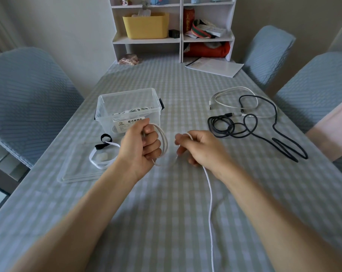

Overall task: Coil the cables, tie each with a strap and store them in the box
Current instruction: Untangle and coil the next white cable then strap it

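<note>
White cable [210, 193]: upright loops gripped in left hand [140, 146], tail pinched by right hand [197, 148], trailing toward the person.

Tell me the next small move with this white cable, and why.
Probably wrap another loop: the left hand grips a few coils of the white cable, while the right hand pinches the run, and a long tail trails off toward the near table edge. The straps by the box can wait.
</note>
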A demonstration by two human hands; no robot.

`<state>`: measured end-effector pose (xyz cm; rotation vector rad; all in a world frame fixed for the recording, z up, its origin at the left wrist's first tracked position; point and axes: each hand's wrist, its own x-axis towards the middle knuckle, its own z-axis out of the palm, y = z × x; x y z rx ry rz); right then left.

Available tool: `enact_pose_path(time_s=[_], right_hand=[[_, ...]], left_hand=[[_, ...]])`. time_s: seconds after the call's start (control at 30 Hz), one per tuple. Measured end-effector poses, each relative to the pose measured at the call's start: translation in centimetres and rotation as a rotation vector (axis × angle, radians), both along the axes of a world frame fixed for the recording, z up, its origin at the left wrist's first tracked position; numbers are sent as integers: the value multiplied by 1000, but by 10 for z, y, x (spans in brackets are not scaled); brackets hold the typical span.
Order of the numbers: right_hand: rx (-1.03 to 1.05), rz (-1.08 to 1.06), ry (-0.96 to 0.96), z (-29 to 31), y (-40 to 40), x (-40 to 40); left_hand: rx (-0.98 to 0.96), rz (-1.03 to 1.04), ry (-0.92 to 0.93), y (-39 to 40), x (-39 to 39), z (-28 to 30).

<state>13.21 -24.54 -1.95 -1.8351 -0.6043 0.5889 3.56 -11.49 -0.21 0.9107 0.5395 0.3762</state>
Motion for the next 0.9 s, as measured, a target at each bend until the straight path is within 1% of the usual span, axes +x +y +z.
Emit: enact_pose_path(time_s=[0.07, 0.13, 0.2, 0.23, 0.3, 0.37, 0.47, 0.57, 0.63, 0.73, 0.9], right_hand=[[75, -62, 9, 1, 0, 1], [164, -70, 66, 5, -1, 3], [222, -67, 150, 10, -3, 4], [235, -72, 181, 13, -5, 5], [254, -83, 188, 18, -8, 6], [266, -33, 140, 22, -11, 6], [252, 183, 78, 26, -16, -1], [118, 355, -13, 27, -17, -7], [35, 394, -57, 25, -15, -9], [-39, 437, -83, 23, -14, -11], [-85, 505, -11, 21, -13, -13]], left_hand=[[158, -99, 111, 1, -1, 0], [390, -194, 213, -4, 0, 0], [611, -230, 292, -12, 1, -1], [681, -236, 325, -14, 2, -2], [739, -251, 361, -16, 2, -2], [721, -225, 372, -15, 3, -4], [668, -158, 372, -14, 5, -5], [483, -56, 270, -9, 5, -4], [376, 21, 214, -6, 5, -3], [275, 119, 175, -3, 5, -2], [118, 112, 53, -1, 1, 3]])
